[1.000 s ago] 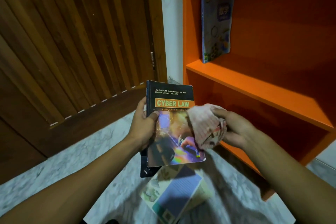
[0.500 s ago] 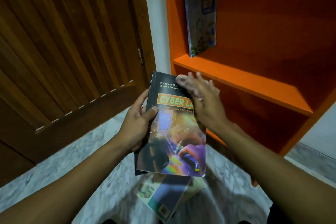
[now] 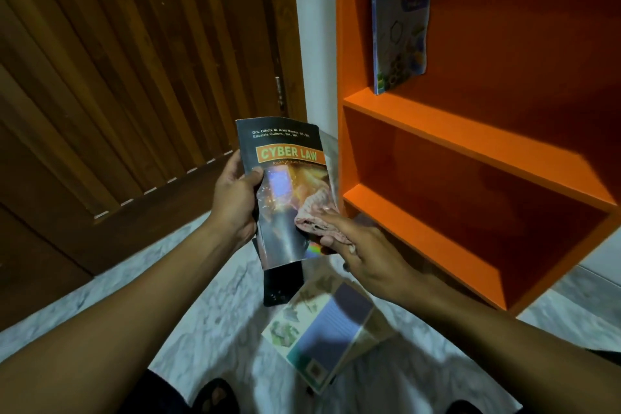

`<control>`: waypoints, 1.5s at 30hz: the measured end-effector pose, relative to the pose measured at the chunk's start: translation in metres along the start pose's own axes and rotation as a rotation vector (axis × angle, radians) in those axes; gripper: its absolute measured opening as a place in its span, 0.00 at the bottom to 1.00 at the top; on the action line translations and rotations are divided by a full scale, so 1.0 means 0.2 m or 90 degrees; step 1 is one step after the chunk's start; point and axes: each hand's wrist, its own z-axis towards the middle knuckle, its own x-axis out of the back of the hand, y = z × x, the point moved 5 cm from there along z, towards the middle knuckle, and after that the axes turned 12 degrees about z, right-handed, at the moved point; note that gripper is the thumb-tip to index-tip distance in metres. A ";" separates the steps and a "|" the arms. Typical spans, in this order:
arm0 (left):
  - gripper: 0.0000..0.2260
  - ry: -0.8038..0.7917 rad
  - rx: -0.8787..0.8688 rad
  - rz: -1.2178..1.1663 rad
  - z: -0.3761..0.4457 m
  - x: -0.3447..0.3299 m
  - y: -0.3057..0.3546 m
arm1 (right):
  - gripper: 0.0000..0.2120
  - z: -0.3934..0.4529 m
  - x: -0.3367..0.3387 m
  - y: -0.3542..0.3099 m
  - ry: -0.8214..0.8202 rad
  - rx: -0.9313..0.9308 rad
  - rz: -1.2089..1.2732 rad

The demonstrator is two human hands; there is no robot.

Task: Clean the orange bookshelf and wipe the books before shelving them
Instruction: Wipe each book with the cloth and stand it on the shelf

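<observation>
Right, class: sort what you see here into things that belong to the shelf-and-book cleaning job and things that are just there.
Part of the job:
Cyber Law book, held by the left hand
cloth, under the right hand
orange bookshelf
shelved book
books on the floor

Just there:
wooden door
marble floor

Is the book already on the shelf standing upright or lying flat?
Upright. The shelved book stands on its bottom edge on the upper shelf board, close by the left side panel, front cover facing out.
</observation>
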 end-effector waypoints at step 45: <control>0.15 0.073 0.072 0.020 0.08 0.01 -0.12 | 0.07 0.06 -0.05 -0.12 -0.108 -0.016 0.112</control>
